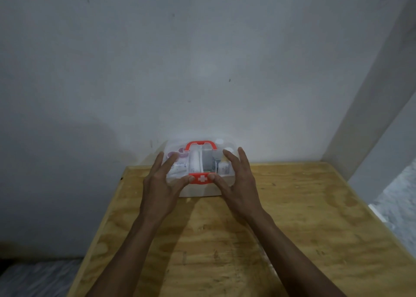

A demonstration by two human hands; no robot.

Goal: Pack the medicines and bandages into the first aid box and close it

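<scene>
First aid box (180, 190): clear plastic, lid down, red handle (201, 144) on top, at far edge of plywood table (292, 218) against wall. Contents seen through lid: bandage roll (195, 159), small bottle (222, 166). Left hand (161, 184), right hand (239, 181): fingers spread, thumbs pressing red latch (202, 179).

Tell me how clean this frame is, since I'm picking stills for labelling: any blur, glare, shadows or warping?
Head view: dim, soft overall; the first aid box looks hazy, its contents hard to tell; both hands cast shadows on the table; a faint bright patch on the wall; wide-angle bending at the edges.
</scene>
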